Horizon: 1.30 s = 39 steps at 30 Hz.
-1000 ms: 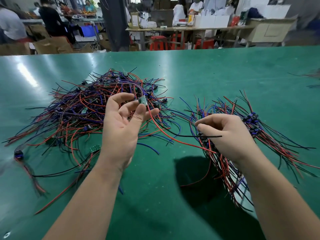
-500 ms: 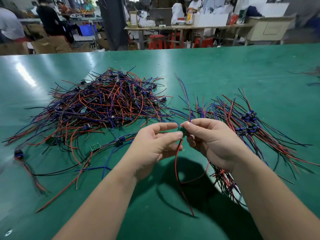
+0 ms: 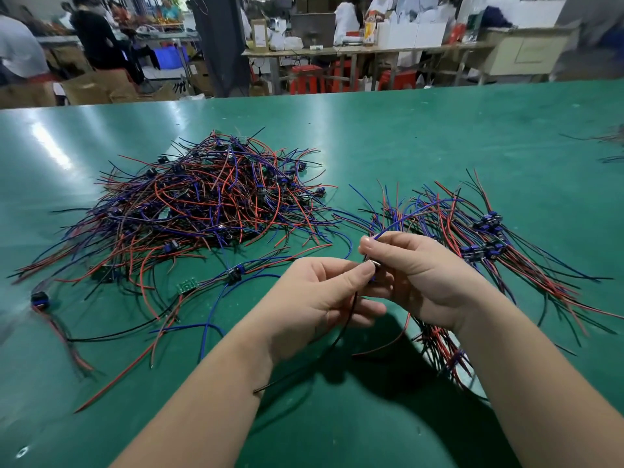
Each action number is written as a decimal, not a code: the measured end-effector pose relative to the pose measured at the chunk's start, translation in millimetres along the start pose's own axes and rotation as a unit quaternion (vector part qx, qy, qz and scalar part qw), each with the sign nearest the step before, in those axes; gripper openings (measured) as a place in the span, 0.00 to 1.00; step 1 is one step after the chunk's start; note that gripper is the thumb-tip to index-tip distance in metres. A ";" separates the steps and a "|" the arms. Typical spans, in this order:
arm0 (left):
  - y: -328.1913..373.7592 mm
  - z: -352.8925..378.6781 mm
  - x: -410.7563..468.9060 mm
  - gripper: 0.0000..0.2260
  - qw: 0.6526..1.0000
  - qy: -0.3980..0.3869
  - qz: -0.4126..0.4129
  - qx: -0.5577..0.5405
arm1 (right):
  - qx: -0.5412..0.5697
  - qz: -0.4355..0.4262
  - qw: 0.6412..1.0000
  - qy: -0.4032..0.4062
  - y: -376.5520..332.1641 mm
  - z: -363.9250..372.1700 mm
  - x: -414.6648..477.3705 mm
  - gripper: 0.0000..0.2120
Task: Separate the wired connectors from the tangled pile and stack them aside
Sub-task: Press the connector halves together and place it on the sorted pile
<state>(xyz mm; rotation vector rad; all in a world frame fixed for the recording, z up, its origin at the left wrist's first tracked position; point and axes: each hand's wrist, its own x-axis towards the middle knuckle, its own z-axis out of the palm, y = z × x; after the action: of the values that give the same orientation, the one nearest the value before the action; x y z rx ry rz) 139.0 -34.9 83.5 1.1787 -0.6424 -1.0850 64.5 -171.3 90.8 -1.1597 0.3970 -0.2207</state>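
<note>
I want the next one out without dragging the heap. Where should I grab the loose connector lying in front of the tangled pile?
Pinch the loose connector by its dark body, from above on the near side: it lies flat on the table, apart from the tangled pile, while its thin wires cross others and could snag.

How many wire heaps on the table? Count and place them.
2: the tangled pile at left; the sorted stack at right. At the right edge, stray wires may be a third.
</note>
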 end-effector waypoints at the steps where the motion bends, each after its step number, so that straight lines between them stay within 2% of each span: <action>1: 1.2 0.3 -0.6 0.10 1.000 -0.004 -0.006 -0.007 | 0.002 0.003 1.000 -0.009 -0.2 -0.3 -0.7 0.07; 3: 2.6 0.5 -1.0 0.10 1.000 -0.004 -0.016 -0.001 | -0.006 -0.005 1.000 0.002 -0.7 0.4 -1.3 0.07; 6: 1.5 -0.4 -1.2 0.10 0.999 -0.022 -0.042 0.019 | -0.007 -0.046 0.995 0.091 -6.3 -2.9 0.0 0.09; 11: -5.5 4.4 -5.2 0.07 0.986 -0.106 -0.100 0.078 | 0.099 -0.108 0.957 0.252 -23.3 -29.0 1.2 0.08; 14: -8.2 5.7 -5.4 0.09 0.987 -0.093 -0.071 0.108 | 0.188 -0.145 0.931 0.277 -25.2 -36.4 3.9 0.09; 17: -3.4 3.8 -1.6 0.08 0.998 -0.052 -0.031 0.033 | 0.251 -0.126 0.921 0.271 -26.5 -36.2 5.9 0.10; 19: 2.2 1.2 2.4 0.08 0.999 -0.015 -0.010 -0.051 | 0.231 -0.090 0.938 0.243 -25.9 -33.2 5.6 0.08; 21: 7.8 -2.0 3.9 0.07 0.992 0.012 0.007 -0.129 | 0.174 -0.054 0.966 0.185 -22.3 -27.7 4.4 0.09; 23: 11.4 -4.7 3.5 0.02 0.981 0.033 0.016 -0.191 | 0.098 -0.024 0.988 0.118 -16.3 -20.7 2.9 0.08; 27: 15.4 -6.9 1.9 0.05 0.962 0.086 0.046 -0.256 | -0.070 -0.002 0.998 0.009 -6.6 -10.2 -0.7 0.08; 30: 15.0 -5.6 2.2 0.09 0.957 0.115 0.064 -0.260 | -0.095 -0.001 0.995 -0.038 -2.1 -1.7 -4.5 0.13; 33: 10.9 -2.2 2.9 0.17 0.966 0.157 0.079 -0.187 | 0.017 -0.033 0.998 -0.045 -0.1 8.8 -4.4 0.10; 36: 4.9 5.2 3.7 0.10 0.971 0.179 0.119 -0.104 | 0.115 -0.044 0.992 -0.018 -1.1 13.4 -2.3 0.06; 38: 1.8 9.1 3.8 0.07 0.973 0.150 0.162 -0.068 | 0.137 -0.052 0.989 -0.005 -3.5 12.3 -2.4 0.06; 39: 0.6 9.2 3.9 0.09 0.974 0.120 0.182 -0.059 | 0.143 -0.052 0.988 -0.002 -5.4 10.8 -3.0 0.07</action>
<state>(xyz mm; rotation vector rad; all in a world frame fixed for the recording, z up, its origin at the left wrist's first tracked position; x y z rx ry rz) 132.7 -42.2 86.3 1.0193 -0.5691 -0.6502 66.5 -163.2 99.9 -0.8979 0.2895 -0.3544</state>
